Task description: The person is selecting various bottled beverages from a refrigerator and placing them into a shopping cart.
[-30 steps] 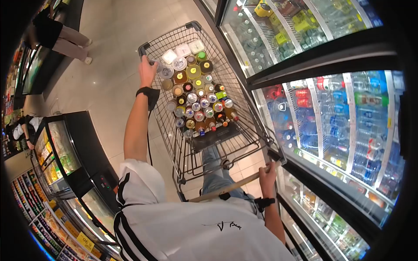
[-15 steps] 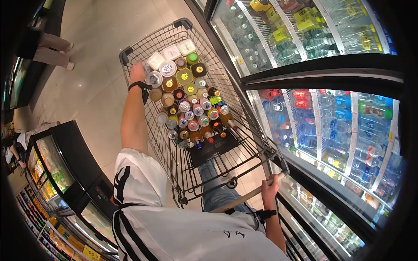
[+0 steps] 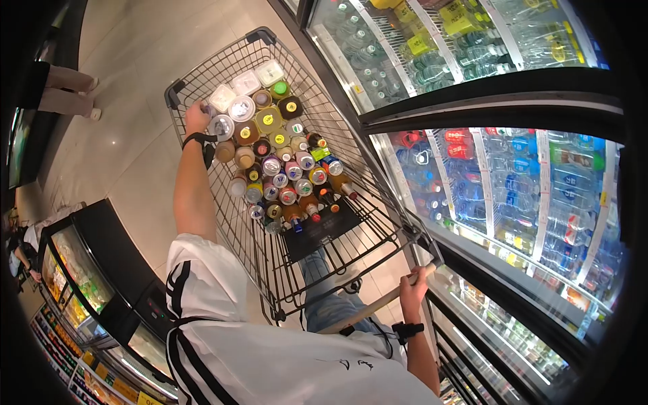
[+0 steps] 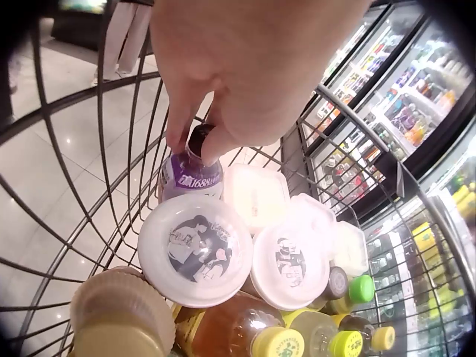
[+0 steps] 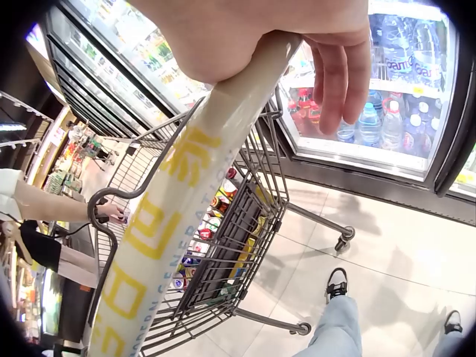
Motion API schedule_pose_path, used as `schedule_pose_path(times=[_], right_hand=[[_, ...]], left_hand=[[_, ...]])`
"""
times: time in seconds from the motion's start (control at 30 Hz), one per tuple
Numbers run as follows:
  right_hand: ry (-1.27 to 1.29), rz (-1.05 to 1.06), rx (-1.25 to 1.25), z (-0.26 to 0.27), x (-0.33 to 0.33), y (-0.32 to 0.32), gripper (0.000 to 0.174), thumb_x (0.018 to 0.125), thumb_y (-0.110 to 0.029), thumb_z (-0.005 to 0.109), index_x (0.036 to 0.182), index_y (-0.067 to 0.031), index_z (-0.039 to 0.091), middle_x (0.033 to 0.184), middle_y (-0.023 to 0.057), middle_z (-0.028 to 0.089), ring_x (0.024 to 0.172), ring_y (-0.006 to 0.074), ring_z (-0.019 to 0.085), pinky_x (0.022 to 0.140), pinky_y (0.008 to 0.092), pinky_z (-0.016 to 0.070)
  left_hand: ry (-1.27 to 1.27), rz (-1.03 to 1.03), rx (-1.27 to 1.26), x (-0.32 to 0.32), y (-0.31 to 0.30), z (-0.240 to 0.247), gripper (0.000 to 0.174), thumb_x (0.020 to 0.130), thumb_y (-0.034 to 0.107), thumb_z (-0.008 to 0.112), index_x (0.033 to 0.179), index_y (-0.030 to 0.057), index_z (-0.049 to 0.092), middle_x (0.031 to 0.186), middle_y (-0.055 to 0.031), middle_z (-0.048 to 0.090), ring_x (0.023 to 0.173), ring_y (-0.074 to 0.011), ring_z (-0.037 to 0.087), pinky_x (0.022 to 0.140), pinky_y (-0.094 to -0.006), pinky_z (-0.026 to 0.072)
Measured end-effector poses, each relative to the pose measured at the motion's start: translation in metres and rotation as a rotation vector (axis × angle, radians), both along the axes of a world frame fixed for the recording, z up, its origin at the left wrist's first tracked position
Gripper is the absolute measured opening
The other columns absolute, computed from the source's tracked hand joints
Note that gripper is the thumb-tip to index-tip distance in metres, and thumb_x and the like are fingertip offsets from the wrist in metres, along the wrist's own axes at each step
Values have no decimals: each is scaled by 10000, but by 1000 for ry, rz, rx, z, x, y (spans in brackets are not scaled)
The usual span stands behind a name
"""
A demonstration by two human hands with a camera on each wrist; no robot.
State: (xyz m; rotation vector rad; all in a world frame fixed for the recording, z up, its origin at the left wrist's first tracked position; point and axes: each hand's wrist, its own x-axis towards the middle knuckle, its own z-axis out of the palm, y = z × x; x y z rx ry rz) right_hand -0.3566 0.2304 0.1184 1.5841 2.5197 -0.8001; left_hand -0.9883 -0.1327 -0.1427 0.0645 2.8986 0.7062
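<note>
In the left wrist view the left hand [image 4: 238,74] pinches the dark neck of a bottle with a purple label [image 4: 192,175], at the far corner inside the cart. White round tubs [image 4: 195,249] and white square boxes [image 4: 256,195] stand beside it. In the head view that left hand [image 3: 197,118] is at the cart's far left corner, next to rows of bottles and cans [image 3: 287,169]. The right hand [image 5: 275,52] rests over the cart's handle bar [image 5: 186,178], with several fingers hanging down past it; the head view shows this hand [image 3: 413,295] at the bar's right end.
Glass-door coolers of bottled drinks [image 3: 520,196] line the right side, close to the cart [image 3: 324,101]. A dark-framed display case [image 3: 101,256] stands at the left. Another person's legs [image 3: 67,91] show at the upper left.
In the head view, the cart and its load have shifted left in the picture. The left hand has moved inward from the cart's rim area to the bottle at the corner.
</note>
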Motion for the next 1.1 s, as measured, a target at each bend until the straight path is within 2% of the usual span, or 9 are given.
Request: schedule_pose_path(times=[0.13,0.27,0.3,0.5,0.67,0.77,0.87,1.0,1.1], right_hand=[[17,-19,1,-2,3,0,284,760,-33,652,1017,-64,537,778,138,598,694,301,603,636,417,477],[57,42,66,-6,9,1,286,762,-89,673,1018,-86,544,728,130,563,658,315,574,608,437,452],[79,47,48,-6,9,1,301,764,-104,685,1029,-92,541,733,137,571,665,325,579,606,440,453],[18,1,-67,-4,20,5,367,796,-209,700,1086,-92,507,801,211,621,808,419,639,715,507,509],[99,-30,-68,7,26,4,350,836,-254,647,1101,-88,489,893,242,628,844,444,630,747,517,514],[116,41,-148,6,37,5,350,869,-285,619,1136,-97,495,975,236,649,901,454,633,784,526,510],[195,67,-203,9,50,2,369,892,-298,608,1189,-104,507,1023,241,659,957,452,635,813,520,507],[387,216,-281,19,81,2,460,931,-345,605,1326,-128,512,1081,201,682,1012,410,643,861,482,509],[491,89,-209,45,126,18,427,903,-279,638,1267,-63,580,1091,204,691,1010,406,656,854,472,520]], left_hand=[[83,-7,125,10,-8,-2,170,771,44,597,924,-5,653,918,-256,685,923,-453,651,802,-486,512],[32,-15,108,9,-16,-5,341,688,81,644,1009,-33,646,1019,-288,676,1013,-435,651,854,-463,511],[96,-39,138,-6,-34,-46,323,704,94,638,998,-40,655,1026,-296,674,990,-444,655,839,-467,516],[88,-235,233,38,20,22,307,818,-11,597,1120,-62,618,1012,-249,682,946,-356,664,842,-428,512],[237,-435,419,187,155,133,210,957,127,589,1013,-70,639,952,-227,689,856,-388,643,782,-437,494],[-10,-636,727,315,230,208,150,960,111,589,926,-32,621,793,-101,629,726,-160,567,696,-318,479],[-357,-804,766,429,276,272,162,965,114,590,859,6,646,665,-21,584,608,-86,507,568,-275,437],[-348,-1036,778,531,307,239,199,929,194,669,933,-2,638,739,-69,630,643,-139,584,598,-310,477],[-359,-1086,788,572,318,190,270,952,227,651,1089,2,592,787,-86,643,683,-136,602,600,-277,488]])
